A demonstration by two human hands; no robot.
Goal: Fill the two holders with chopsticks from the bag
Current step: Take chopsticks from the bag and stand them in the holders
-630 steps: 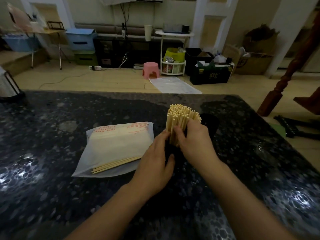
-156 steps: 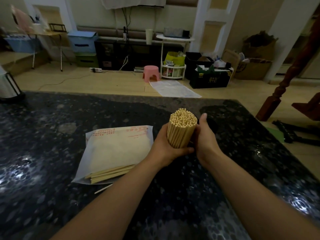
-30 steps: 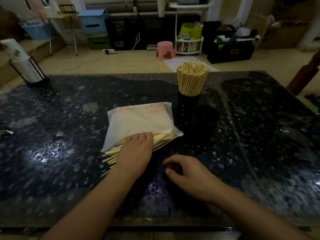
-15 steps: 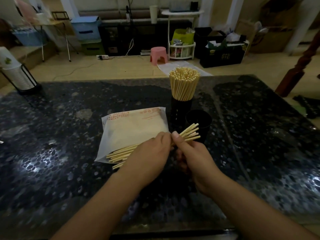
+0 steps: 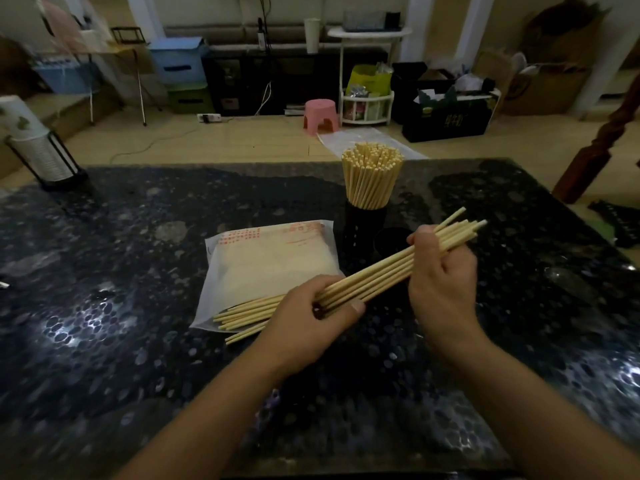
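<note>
A bundle of pale wooden chopsticks [image 5: 388, 268] is held slanting above the table, its tips pointing up and right. My left hand [image 5: 311, 323] grips its lower end and my right hand [image 5: 440, 271] grips its upper part. The white plastic bag [image 5: 270, 265] lies flat to the left, with several chopsticks [image 5: 242, 313] sticking out of its near opening. Behind it a black holder [image 5: 363, 226] stands packed with upright chopsticks [image 5: 372, 178]. A second black holder [image 5: 391, 239] stands beside it, partly hidden behind my right hand.
The dark speckled stone table [image 5: 138, 306] spreads wide on both sides. A stack of paper cups in a black wire rack [image 5: 41, 154] stands at the far left corner. Beyond the table are a pink stool [image 5: 320, 114] and storage boxes on the floor.
Both hands have lifted the bundle higher and further out of the bag, and it now slants up to the right. My right hand has shifted up along it.
</note>
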